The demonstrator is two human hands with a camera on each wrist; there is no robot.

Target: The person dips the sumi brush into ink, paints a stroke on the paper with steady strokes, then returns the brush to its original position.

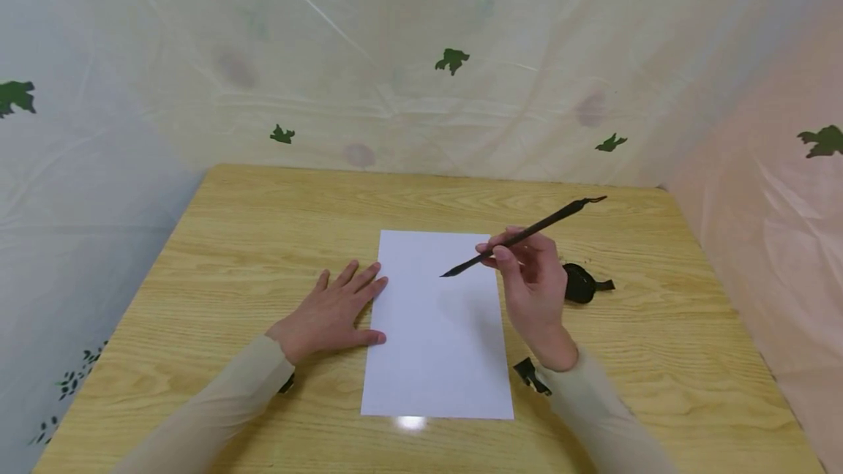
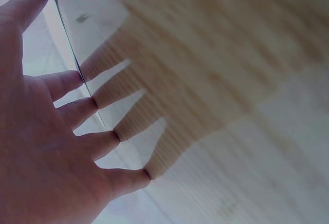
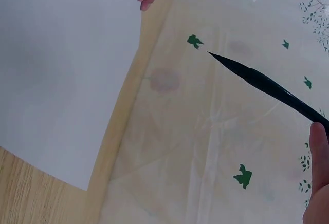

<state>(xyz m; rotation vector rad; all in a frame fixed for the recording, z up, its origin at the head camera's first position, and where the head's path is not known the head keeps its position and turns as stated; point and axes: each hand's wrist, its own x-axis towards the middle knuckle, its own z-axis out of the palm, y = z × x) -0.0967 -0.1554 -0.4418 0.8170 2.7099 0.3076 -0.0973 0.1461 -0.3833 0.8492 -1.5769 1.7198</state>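
A dark calligraphy brush (image 1: 536, 227) with a pointed tip and a hanging loop at its far end is pinched between the thumb and fingers of my right hand (image 1: 535, 291). Its tip hovers over the upper part of a blank white sheet of paper (image 1: 435, 342), pointing left. In the right wrist view the black brush tip (image 3: 229, 63) shows clear of the sheet. My left hand (image 1: 332, 313) lies flat with fingers spread, its fingertips and thumb on the paper's left edge. The left wrist view shows those spread fingers (image 2: 105, 143) against the glossy tabletop, which mirrors them.
Beside my right hand sits a small black round inkstone-like object (image 1: 579, 285) with a short bar sticking out to the right. The wooden table (image 1: 230, 240) ends at a pale curtain (image 1: 369, 57) with green leaf-like prints, which hangs around the back and sides.
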